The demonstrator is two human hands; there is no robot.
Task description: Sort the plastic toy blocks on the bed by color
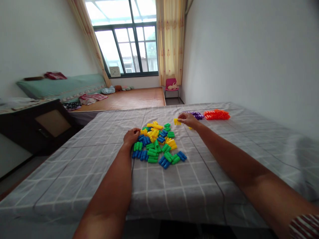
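A mixed pile of plastic building blocks in yellow, green and blue lies on the checked cloth. My left hand (132,136) rests at the pile's left edge, its fingers curled beside a yellow block (144,132); what they grip, if anything, is hidden. Off to the right of the pile, my right hand (188,118) pinches a small yellow building block (176,121) between thumb and fingers. Another bit of yellow (190,127) shows under the right wrist. Nearest to me in the pile are green blocks (152,155) and blue blocks (164,162).
Purple blocks (198,115) sit grouped beyond my right hand, with a heap of orange-red blocks (217,114) to their right. Grey checked cloth (174,189) covers the table. Behind it are a bed (134,98), a pink chair (171,83) and a dark cabinet (37,122); a wall rises at right.
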